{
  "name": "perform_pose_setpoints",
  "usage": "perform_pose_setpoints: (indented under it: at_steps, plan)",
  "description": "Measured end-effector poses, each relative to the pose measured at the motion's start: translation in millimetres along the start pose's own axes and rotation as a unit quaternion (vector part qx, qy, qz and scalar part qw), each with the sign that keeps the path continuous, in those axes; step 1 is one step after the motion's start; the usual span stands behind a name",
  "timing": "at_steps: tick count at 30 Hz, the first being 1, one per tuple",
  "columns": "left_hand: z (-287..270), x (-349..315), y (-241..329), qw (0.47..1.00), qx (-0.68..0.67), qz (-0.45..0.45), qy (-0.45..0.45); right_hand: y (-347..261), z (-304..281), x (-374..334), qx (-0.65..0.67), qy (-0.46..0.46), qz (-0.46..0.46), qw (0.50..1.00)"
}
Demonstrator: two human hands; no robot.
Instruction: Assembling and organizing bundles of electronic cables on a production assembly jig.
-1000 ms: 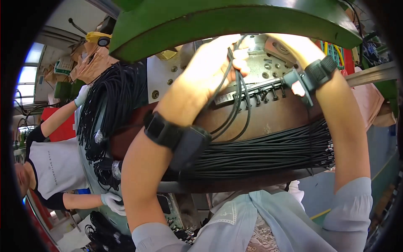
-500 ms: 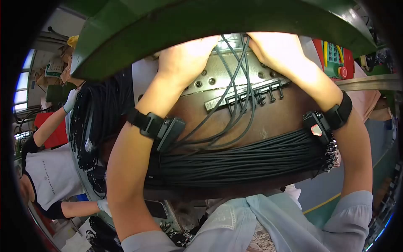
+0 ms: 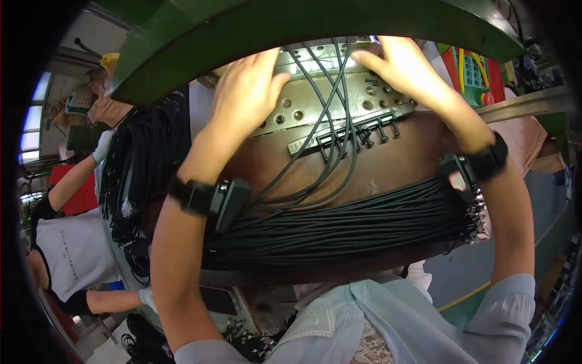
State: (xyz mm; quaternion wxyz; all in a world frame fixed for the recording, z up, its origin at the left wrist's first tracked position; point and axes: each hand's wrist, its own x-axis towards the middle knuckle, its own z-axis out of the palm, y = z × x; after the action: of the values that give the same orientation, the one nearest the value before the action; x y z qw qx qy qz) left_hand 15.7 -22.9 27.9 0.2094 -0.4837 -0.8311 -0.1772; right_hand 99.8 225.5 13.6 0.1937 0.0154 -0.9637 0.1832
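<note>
My left hand (image 3: 247, 90) is at the left side of a metal mould plate (image 3: 327, 94), thumb spread and holding nothing that I can see. On the plate's right side my right hand (image 3: 407, 65) also has its thumb apart from its fingers, and no cable lies in it. The far fingertips of both are partly hidden by the green machine frame. Between the hands several black cables (image 3: 332, 103) run from the mould toward me, crossing each other. They pass over a metal bar with black moulded pieces (image 3: 357, 134) along the plate's near edge.
A thick bundle of black cables (image 3: 339, 227) lies across the brown bench surface (image 3: 260, 161) near me. The curved green machine frame (image 3: 315, 30) arches over the mould. More cables (image 3: 145, 158) hang at left, by a gloved co-worker (image 3: 79, 252). A red control box (image 3: 479, 76) stands right.
My hands have come apart, the left one moving left and both thumbs lifting away from the mould and cables. The whole view has shifted slightly.
</note>
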Motion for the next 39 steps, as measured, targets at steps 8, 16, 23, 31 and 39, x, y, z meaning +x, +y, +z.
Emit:
perform_pose_setpoints:
  at_steps: [8, 16, 23, 31, 39]
  plan:
    - [-150, -181, 92, 0.508, -0.653, -0.228, -0.514, 25, -132, -289, 0.007, 0.246, 0.274, 0.93]
    - [-60, -335, 125, 0.867, -0.053, -0.337, -0.362, 8, 12, -473, 0.112, -0.117, 0.331, 0.93]
    - [-49, -338, 128, 0.894, 0.079, -0.221, -0.383, 0, -15, -417, 0.078, -0.149, 0.299, 0.939]
    - [-53, -321, 121, 0.889, -0.027, -0.31, -0.337, -12, -13, -389, 0.057, -0.122, 0.309, 0.942]
    - [-107, -214, 152, 0.795, -0.324, -0.198, -0.474, -49, -111, -317, -0.064, -0.368, 0.07, 0.925]
